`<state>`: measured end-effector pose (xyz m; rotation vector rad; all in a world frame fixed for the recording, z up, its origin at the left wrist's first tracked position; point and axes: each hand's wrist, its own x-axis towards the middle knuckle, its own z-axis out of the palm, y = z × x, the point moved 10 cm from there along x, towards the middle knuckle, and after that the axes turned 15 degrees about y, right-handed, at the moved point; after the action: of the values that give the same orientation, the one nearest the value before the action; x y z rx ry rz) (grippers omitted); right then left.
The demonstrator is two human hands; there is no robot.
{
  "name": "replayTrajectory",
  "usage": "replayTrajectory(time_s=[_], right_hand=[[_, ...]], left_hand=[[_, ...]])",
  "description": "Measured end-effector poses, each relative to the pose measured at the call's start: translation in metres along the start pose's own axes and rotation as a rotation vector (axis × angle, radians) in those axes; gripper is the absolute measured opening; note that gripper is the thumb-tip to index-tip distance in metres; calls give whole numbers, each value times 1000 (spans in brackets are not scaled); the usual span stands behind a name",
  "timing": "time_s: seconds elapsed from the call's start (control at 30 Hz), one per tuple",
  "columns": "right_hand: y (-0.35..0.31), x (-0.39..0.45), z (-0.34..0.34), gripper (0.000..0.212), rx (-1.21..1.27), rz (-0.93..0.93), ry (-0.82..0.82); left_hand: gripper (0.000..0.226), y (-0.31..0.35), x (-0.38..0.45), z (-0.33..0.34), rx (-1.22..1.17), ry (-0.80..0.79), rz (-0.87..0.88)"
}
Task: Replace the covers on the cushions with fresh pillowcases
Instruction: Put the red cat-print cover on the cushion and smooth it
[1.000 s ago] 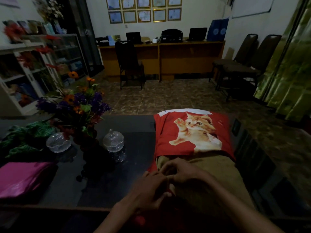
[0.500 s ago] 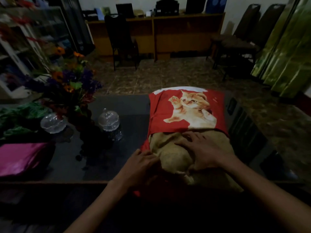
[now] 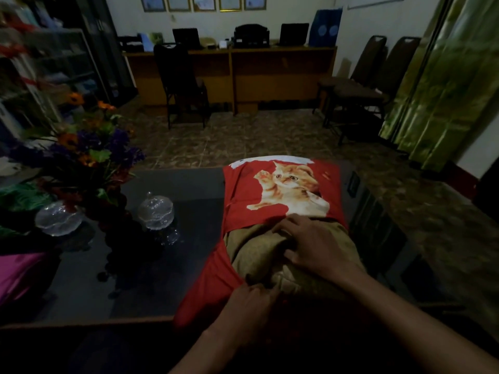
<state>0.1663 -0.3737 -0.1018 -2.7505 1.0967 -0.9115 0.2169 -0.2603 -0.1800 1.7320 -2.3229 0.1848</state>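
since earlier frame, right hand (image 3: 313,244) slid further up tan cushion (image 3: 259,252), fingers flat, pressing; left hand (image 3: 251,300) pinches red pillowcase (image 3: 283,190) edge, lower centre. step: stuffing cushion; next needs pulling case over.

A dim office reception room: a long wooden desk (image 3: 229,74) with laptops (image 3: 186,37), framed certificates (image 3: 204,2) above, and spare chairs (image 3: 378,74).

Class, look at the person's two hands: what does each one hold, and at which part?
The left hand pinches the red pillowcase at its open near edge. The right hand holds nothing; it presses flat on the tan cushion.
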Motion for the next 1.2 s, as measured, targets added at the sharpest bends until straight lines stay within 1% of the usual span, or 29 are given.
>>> replayTrajectory(time_s=[0.03,0.07,0.13,0.17,0.23,0.27,0.3,0.4,0.47,0.53,0.6,0.67,0.73,0.77,0.8,0.83,0.87,0.9,0.93,0.97,1.0,1.03,1.07,1.13,1.2], right_hand=[[7,-6,-1,64,-8,14,-45],[17,-14,1,83,-22,43,-129],[38,-37,8,119,-72,85,-341],[46,-50,12,130,-91,88,-424],[54,-67,19,139,-98,82,-504],[52,-69,19,137,-88,74,-500],[50,-66,18,130,-79,63,-471],[40,-32,1,103,-38,53,-314],[33,-7,-12,87,10,70,-198],[22,9,-15,80,14,70,-145],[13,14,-9,79,-21,73,-133],[14,11,-7,80,-23,114,-97],[24,4,-5,81,46,169,-103],[29,0,-4,83,94,192,-147],[36,-4,-4,88,142,217,-218],[44,-11,-5,99,166,250,-302],[56,-18,-8,112,140,287,-386],[68,-26,-15,126,62,309,-467],[83,-36,-20,138,-38,327,-545],[95,-47,-25,144,-120,346,-615],[102,-59,-28,145,-150,371,-666],[104,-67,-28,140,-125,397,-681],[102,-73,-25,135,-79,422,-661],[101,-75,-20,126,-16,473,-567],[102,-63,-22,115,27,506,-433]], left_hand=[[59,-4,-3,5,-12,-45,-52],[52,-6,-5,1,-13,-26,-79],[27,-4,-10,-16,-63,113,-70],[25,-4,-14,-11,-72,118,-82],[29,-1,-18,-2,-44,117,-69],[29,4,-17,3,-25,112,-57],[27,8,-13,4,-6,96,-56],[16,20,-3,-1,-40,122,-67],[21,33,6,-7,-105,84,-72],[32,48,17,-10,-130,63,-84],[48,63,28,-4,-144,-3,-104],[50,79,37,0,-184,-14,-98],[52,88,40,1,-230,29,-54],[61,90,40,0,-238,74,-8],[73,87,38,1,-239,91,-1],[83,86,34,-2,-240,135,0],[85,83,31,-1,-259,134,-15],[80,80,27,-2,-256,139,-50],[69,75,24,0,-273,126,-108],[57,70,21,2,-303,143,-165],[45,68,19,6,-317,167,-203],[37,69,19,7,-314,179,-223],[35,71,18,11,-312,175,-235],[37,74,20,22,-290,149,-254],[34,78,28,20,-312,208,-278]])
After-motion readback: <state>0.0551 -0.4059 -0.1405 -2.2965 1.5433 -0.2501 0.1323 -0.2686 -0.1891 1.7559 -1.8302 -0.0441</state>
